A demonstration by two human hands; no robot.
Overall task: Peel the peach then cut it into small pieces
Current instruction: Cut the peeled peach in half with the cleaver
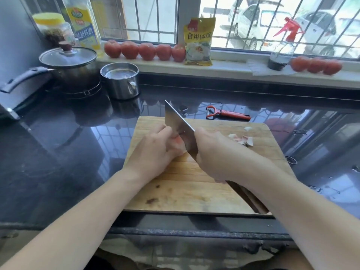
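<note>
Holding the peach (178, 146) down on the board (194, 191), the left hand (153, 152) has its fingers curled over the fruit. The right hand (216, 154) is clamped on the cleaver (179, 126), blade set against the peach just right of the left fingers. Peel scraps (241, 140) lie beyond the right hand; the peeler (227, 113) sits farther back, off the board.

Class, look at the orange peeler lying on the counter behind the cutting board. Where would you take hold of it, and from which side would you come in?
Grip the peeler by its long straight handle, which points right; the blade head sits at the left end. It lies flat on the counter, apart from the board, so coming down from above and pinching across the handle's middle looks safest, keeping fingers off the blade.
</note>
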